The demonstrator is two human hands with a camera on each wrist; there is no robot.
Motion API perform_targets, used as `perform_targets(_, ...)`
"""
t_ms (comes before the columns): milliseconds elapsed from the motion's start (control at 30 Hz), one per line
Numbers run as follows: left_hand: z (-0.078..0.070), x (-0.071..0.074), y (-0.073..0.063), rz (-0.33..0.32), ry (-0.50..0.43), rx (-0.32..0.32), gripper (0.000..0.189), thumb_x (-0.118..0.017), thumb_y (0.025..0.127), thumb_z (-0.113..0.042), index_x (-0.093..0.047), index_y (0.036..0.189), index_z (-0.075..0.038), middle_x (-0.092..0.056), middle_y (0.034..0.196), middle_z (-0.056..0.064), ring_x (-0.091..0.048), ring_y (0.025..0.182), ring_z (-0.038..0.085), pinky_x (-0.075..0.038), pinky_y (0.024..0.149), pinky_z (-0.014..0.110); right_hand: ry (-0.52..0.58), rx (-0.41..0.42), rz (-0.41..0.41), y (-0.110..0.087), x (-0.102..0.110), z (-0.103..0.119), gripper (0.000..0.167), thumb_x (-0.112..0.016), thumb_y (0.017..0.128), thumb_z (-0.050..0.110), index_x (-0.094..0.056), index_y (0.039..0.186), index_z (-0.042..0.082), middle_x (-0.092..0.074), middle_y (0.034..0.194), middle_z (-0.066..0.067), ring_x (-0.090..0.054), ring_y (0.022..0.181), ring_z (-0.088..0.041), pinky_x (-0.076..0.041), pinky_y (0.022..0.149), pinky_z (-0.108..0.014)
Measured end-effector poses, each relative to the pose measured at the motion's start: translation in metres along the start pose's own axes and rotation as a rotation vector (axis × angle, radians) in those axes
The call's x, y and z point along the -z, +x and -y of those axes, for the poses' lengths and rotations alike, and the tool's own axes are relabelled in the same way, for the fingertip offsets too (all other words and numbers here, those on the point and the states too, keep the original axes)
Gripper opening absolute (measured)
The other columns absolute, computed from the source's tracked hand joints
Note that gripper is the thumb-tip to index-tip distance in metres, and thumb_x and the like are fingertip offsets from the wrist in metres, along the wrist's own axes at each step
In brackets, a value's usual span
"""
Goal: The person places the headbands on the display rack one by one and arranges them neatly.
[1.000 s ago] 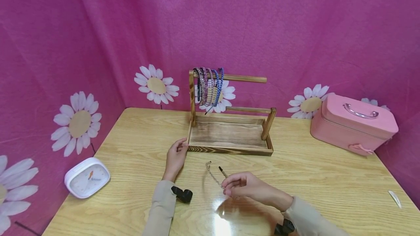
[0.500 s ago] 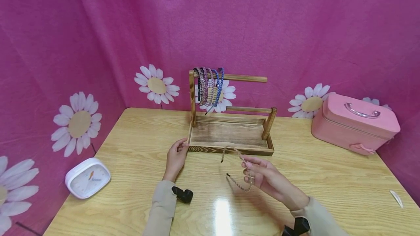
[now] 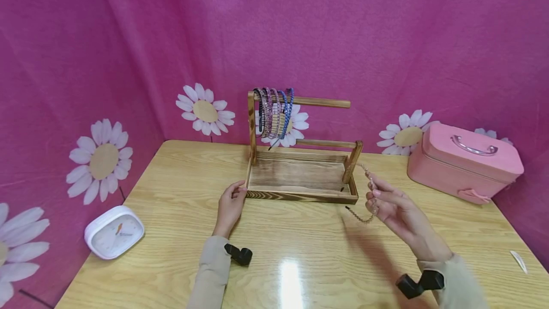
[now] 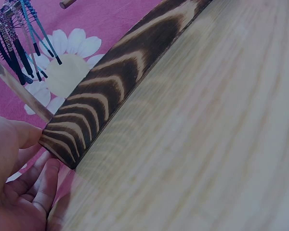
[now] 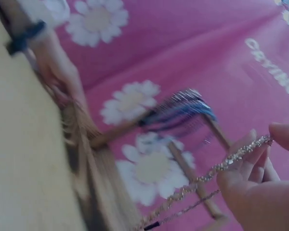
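My right hand point(image 3: 403, 216) pinches a thin gold beaded headband point(image 3: 362, 219) between thumb and fingers, above the table to the right of the wooden stand point(image 3: 300, 197). In the right wrist view the sparkling headband point(image 5: 231, 160) runs down from the fingertips, one dark tip showing. My left hand point(image 3: 229, 208) grips the stand's front left corner; the left wrist view has the thumb point(image 4: 26, 134) at its upper edge and curled fingers below. Several beaded headbands point(image 3: 274, 113), silver, pink and blue, hang at the left of the stand's upper bar point(image 3: 321, 102).
A lower bar point(image 3: 326, 143) joins the stand's right post. To the right is a pink case point(image 3: 465, 166) with a metal handle. A white clock point(image 3: 114, 232) stands at the left. A small white curved piece point(image 3: 519, 261) lies near the table's right edge. Pink cloth hangs behind.
My right hand has moved right and up with the headband, from in front of the stand to beside its right end. The left hand stays at the corner.
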State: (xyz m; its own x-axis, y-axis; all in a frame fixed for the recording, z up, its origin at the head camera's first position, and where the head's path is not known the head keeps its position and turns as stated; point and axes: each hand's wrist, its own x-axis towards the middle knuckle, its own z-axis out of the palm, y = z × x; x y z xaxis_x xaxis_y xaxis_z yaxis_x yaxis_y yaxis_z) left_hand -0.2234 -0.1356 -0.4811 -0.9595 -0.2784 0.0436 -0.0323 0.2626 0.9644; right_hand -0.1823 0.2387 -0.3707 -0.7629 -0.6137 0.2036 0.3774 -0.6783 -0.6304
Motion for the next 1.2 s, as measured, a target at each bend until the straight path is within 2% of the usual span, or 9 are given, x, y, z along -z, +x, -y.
perform_targets(167, 0.0, 0.0, 0.0, -0.001, -0.003, 0.006, 0.029, -0.056, 0.098, -0.012, -0.065, 0.123, -0.002, -0.066, 0.109, 0.018, -0.056, 0.086, 0.008, -0.046, 0.082, 0.026, -0.012, 0.086, -0.106, 0.005, 0.0, 0.029, 0.042, -0.025, 0.103, -0.005, -0.058, 0.129, 0.0, -0.063, 0.106, -0.01, -0.061, 0.094, -0.019, -0.053, 0.086, -0.028)
perform_targets(267, 0.0, -0.001, 0.0, -0.001, -0.002, 0.006, 0.029, -0.056, 0.098, -0.012, -0.065, 0.123, -0.002, -0.066, 0.109, 0.018, -0.055, 0.085, 0.007, -0.046, 0.082, 0.026, -0.049, 0.129, -0.193, 0.013, -0.002, 0.045, 0.039, -0.03, 0.102, -0.003, -0.061, 0.125, 0.001, -0.065, 0.102, -0.008, -0.062, 0.087, -0.018, -0.054, 0.08, -0.028)
perform_targets(367, 0.0, -0.001, -0.001, 0.0, -0.004, 0.002, 0.029, -0.056, 0.097, -0.012, -0.065, 0.123, -0.002, -0.066, 0.108, 0.018, -0.056, 0.086, 0.009, -0.046, 0.081, 0.026, -0.062, 0.158, -0.246, 0.023, -0.001, 0.06, 0.035, -0.033, 0.102, -0.003, -0.063, 0.12, -0.001, -0.066, 0.099, -0.009, -0.063, 0.084, -0.019, -0.054, 0.077, -0.028)
perform_targets(500, 0.0, -0.001, 0.0, -0.002, -0.009, 0.001, 0.029, -0.056, 0.097, -0.012, -0.065, 0.123, -0.002, -0.065, 0.109, 0.018, -0.058, 0.088, 0.012, -0.046, 0.081, 0.025, -0.098, 0.165, -0.334, 0.041, 0.001, 0.076, 0.031, -0.04, 0.101, -0.002, -0.067, 0.116, 0.003, -0.066, 0.098, -0.007, -0.063, 0.079, -0.017, -0.054, 0.072, -0.027)
perform_targets(667, -0.001, -0.001, 0.0, 0.002, -0.005, 0.012, 0.03, -0.056, 0.098, -0.013, -0.064, 0.124, -0.003, -0.065, 0.109, 0.017, -0.058, 0.09, 0.016, -0.046, 0.081, 0.025, -0.141, 0.171, -0.441, 0.067, -0.002, 0.09, 0.027, -0.049, 0.098, -0.001, -0.069, 0.114, 0.009, -0.063, 0.105, -0.002, -0.058, 0.076, -0.012, -0.053, 0.07, -0.024)
perform_targets(967, -0.002, 0.0, -0.001, 0.004, 0.001, 0.008, 0.03, -0.055, 0.098, -0.014, -0.064, 0.125, -0.003, -0.065, 0.11, 0.017, -0.06, 0.095, 0.022, -0.046, 0.083, 0.028, -0.11, 0.215, -0.484, 0.108, -0.011, 0.104, 0.024, -0.05, 0.097, -0.002, -0.063, 0.114, 0.009, -0.053, 0.11, -0.003, -0.052, 0.073, -0.011, -0.049, 0.068, -0.023)
perform_targets(1200, -0.001, 0.0, -0.001, 0.002, -0.006, 0.013, 0.03, -0.055, 0.098, -0.014, -0.064, 0.124, -0.003, -0.065, 0.109, 0.017, -0.059, 0.095, 0.022, -0.046, 0.082, 0.027, -0.119, 0.261, -0.463, 0.137, -0.027, 0.101, 0.026, -0.051, 0.096, -0.004, -0.064, 0.116, 0.008, -0.057, 0.096, -0.003, -0.051, 0.073, -0.011, -0.045, 0.067, -0.022)
